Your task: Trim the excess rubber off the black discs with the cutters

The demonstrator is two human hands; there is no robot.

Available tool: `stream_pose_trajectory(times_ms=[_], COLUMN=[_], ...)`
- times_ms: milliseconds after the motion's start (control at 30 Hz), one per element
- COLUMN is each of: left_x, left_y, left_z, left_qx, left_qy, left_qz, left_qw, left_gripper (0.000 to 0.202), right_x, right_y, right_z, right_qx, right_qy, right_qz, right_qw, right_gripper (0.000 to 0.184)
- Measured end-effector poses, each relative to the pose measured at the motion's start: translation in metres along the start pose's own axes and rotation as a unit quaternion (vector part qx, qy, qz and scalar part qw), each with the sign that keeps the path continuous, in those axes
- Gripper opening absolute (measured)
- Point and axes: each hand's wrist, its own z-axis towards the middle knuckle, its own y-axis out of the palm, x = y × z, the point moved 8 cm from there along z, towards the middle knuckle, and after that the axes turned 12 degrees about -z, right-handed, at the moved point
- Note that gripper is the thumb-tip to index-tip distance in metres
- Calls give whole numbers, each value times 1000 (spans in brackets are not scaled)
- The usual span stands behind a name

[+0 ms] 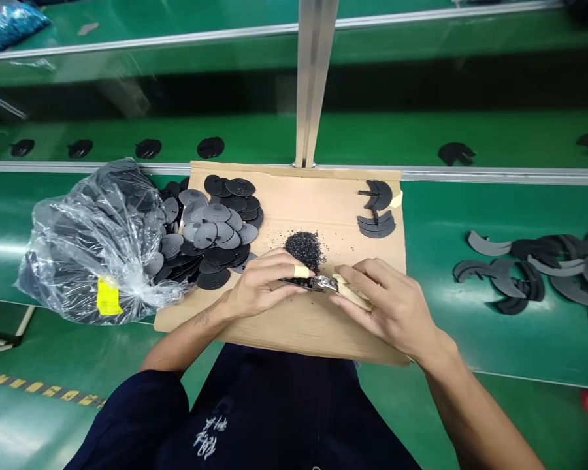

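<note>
My left hand (264, 284) pinches a black plastic part (298, 283) over the cardboard sheet (274, 329), and one of its fingers wears a pale yellow cover. In my right hand (385, 300) is a pair of cutting pliers (327, 282), its metal jaws at the edge of the part. Much of the part is hidden by my fingers. Just beyond the hands lies a heap of small black scraps (304, 248). Flat, round black discs (215, 232) are piled on the left of the cardboard. Crescent-shaped black pieces (376, 225) lie at its right.
A tied clear plastic bag (93, 241) of dark parts rests left of the cardboard. More curved black pieces (509, 277) lie on the green table to the right. A metal post (313, 85) rises behind the cardboard. Spaced black parts (210, 147) sit on the green strip beyond.
</note>
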Motion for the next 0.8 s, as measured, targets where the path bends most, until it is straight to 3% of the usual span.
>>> stream_pose_trajectory(times_ms=[233,400,500,633,733,800], left_x=[-1,-6,-12,-21,-26,-24], left_y=[-2,7,3,-13,-13,-8], left_z=[1,-1,-5,-9,-11,-9], left_qx=[-20,-86,-73,17,64,57], left_qy=[-6,18,28,-37,-86,-72], left_qz=[32,186,258,112,-25,-26], left_qw=[999,979,963,993,994,995], left_gripper=[20,22,24,17,17,10], right_x=[3,13,21,31,29,19], right_y=[-2,9,14,22,27,27], right_z=[1,2,-2,-8,-6,-2], right_qx=[10,-20,-54,-59,9,49], right_qy=[-9,34,67,130,155,125], right_qz=[-50,-53,-6,108,185,193], right_qw=[999,998,996,984,970,972], right_gripper=[24,31,31,30,26,17])
